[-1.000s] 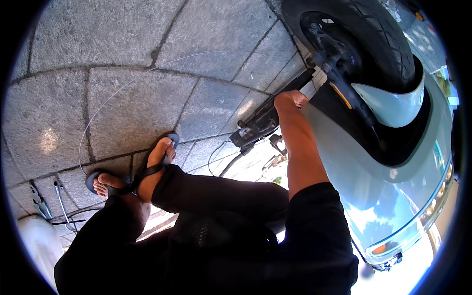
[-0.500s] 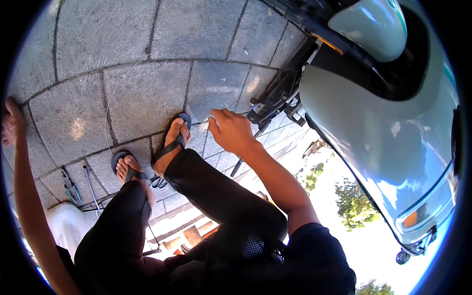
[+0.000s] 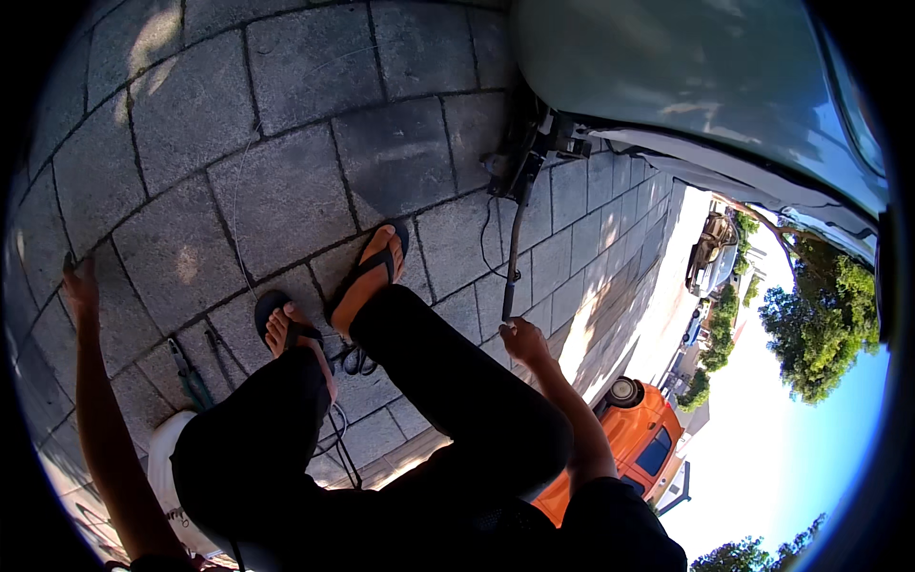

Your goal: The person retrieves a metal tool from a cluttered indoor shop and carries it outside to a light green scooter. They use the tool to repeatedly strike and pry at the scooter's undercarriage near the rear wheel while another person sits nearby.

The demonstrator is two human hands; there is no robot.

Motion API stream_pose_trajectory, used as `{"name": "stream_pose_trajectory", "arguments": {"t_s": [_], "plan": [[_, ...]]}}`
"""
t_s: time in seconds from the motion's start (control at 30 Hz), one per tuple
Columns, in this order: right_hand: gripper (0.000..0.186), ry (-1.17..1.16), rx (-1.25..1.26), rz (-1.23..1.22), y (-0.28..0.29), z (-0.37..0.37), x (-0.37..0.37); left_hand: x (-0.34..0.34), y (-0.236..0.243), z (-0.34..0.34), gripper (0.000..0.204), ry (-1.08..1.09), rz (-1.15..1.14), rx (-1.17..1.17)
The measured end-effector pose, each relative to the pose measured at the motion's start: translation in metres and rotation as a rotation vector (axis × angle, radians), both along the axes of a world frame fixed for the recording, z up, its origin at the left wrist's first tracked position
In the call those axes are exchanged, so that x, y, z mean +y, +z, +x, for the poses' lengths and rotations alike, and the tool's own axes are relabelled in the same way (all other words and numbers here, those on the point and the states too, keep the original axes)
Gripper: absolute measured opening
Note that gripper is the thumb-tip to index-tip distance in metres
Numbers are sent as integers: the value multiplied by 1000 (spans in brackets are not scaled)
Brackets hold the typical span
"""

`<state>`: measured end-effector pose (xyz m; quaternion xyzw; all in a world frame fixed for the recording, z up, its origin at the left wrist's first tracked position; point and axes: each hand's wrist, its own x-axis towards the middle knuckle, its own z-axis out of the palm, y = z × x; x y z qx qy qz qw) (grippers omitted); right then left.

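My right hand (image 3: 527,343) is closed in a pinch just by the lower end of a dark bar (image 3: 517,243). Whether its fingers grip that end or something small and thin cannot be made out. The bar runs from a black metal bracket (image 3: 534,157) under a pale grey-green scooter body (image 3: 648,57). A thin cable (image 3: 484,238) loops beside it. At the far left, my left hand (image 3: 83,286) reaches down to the paving with two fingers apart, and nothing shows in it. A thin pale wire (image 3: 236,214) lies across the stones between my hands.
Pliers with green handles (image 3: 193,381) lie left of my sandalled feet (image 3: 381,257). A white container (image 3: 164,448) stands beside my left leg. Dark cords (image 3: 353,362) lie behind my feet. An orange car (image 3: 653,434) and trees (image 3: 829,305) are farther off, right.
My right hand has moved right and down in the picture, to the bar's end. The left hand shows lower and farther in. The view has turned, bringing the orange car in.
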<state>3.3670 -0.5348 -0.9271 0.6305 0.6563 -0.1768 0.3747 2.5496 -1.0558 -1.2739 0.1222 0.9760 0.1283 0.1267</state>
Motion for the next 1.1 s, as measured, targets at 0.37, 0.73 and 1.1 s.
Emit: {"name": "stream_pose_trajectory", "arguments": {"t_s": [0.37, 0.73, 1.1], "plan": [[80, -338, 265, 419, -38, 47, -31, 189, 286, 175, 57, -418, 439, -705], [75, -877, 836, 46, -77, 10, 36, 312, 545, 312, 57, -495, 761, -455], [44, -617, 783, 238, -12, 8, 55, 337, 556, 364, 51, -768, 591, -446]]}}
